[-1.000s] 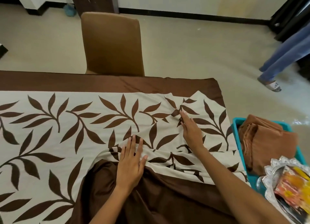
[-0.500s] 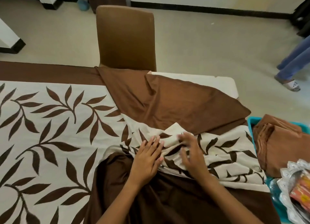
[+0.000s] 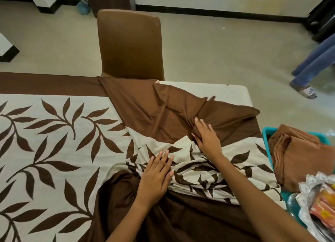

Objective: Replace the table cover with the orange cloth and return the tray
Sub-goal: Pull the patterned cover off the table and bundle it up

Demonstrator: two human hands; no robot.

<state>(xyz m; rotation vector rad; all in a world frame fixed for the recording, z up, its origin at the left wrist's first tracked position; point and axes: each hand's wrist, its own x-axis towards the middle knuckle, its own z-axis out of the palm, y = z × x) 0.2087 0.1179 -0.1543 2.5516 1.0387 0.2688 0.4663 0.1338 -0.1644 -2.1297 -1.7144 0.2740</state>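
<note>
Gathering the leaf-print cover (image 3: pixel 54 142) toward the surface's right end, both flat-fingered grips, left hand (image 3: pixel 155 178) and right hand (image 3: pixel 206 138), pressing bunched folds; orange cloth (image 3: pixel 297 154) nearest right hand.

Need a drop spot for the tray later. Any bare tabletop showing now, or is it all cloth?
One bare patch: the white tabletop at the far right corner, bordered by the chair and the folded-back brown cover. Everything else is cloth. Crowded near right: both hands, left hand and right hand, press the bunched leaf-print cover.
</note>
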